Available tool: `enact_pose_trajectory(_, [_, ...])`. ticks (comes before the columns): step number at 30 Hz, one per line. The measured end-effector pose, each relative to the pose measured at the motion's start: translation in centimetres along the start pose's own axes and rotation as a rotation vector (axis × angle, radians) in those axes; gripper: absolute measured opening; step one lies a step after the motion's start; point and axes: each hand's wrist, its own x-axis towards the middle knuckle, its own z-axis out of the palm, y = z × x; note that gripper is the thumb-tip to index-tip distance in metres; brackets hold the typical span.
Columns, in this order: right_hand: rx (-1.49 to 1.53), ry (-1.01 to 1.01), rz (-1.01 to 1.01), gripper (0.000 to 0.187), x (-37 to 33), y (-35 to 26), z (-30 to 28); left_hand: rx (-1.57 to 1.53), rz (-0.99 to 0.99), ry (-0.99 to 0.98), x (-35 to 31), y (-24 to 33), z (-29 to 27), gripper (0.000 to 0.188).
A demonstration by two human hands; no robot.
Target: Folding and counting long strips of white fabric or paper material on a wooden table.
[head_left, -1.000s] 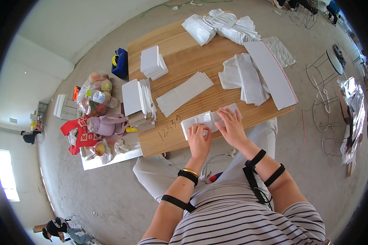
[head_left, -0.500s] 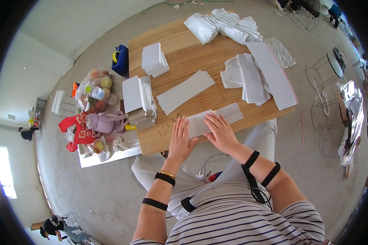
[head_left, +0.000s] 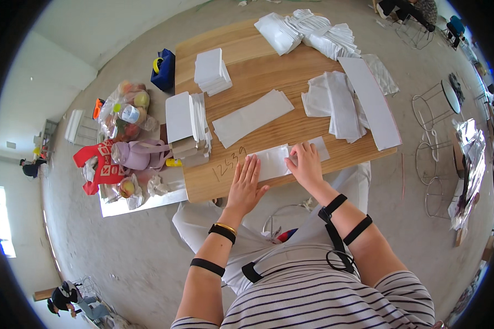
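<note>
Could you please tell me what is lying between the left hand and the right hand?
In the head view, a white strip lies on the wooden table between the left hand and the right hand.

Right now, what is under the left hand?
Beside the left hand, a white sheet shows on its right, wooden tabletop on its left; whatever the hand itself covers cannot be seen.
</note>
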Motion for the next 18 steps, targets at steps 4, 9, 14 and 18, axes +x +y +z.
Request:
enact_pose_trajectory(4, [0.002, 0.012, 0.014, 0.028, 0.1, -0.1, 0.4, -0.008, 0.001, -0.007, 0.0, 0.0, 0.3, 0.083])
enact_pose_trajectory(9, [0.046, -0.018, 0.071, 0.024, 0.4, -0.3, 0.7, 0.008, -0.004, 0.010, -0.1, -0.1, 0.6, 0.084])
enact_pose_trajectory(14, [0.041, -0.026, 0.114, 0.020, 0.6, 0.7, 0.8, -0.041, 0.012, 0.041, 0.1, 0.2, 0.5, 0.083])
enact_pose_trajectory(18, [0.064, -0.042, 0.118, 0.018, 0.8, 0.8, 0.9, -0.015, 0.008, 0.016, -0.1, 0.0, 0.5, 0.082])
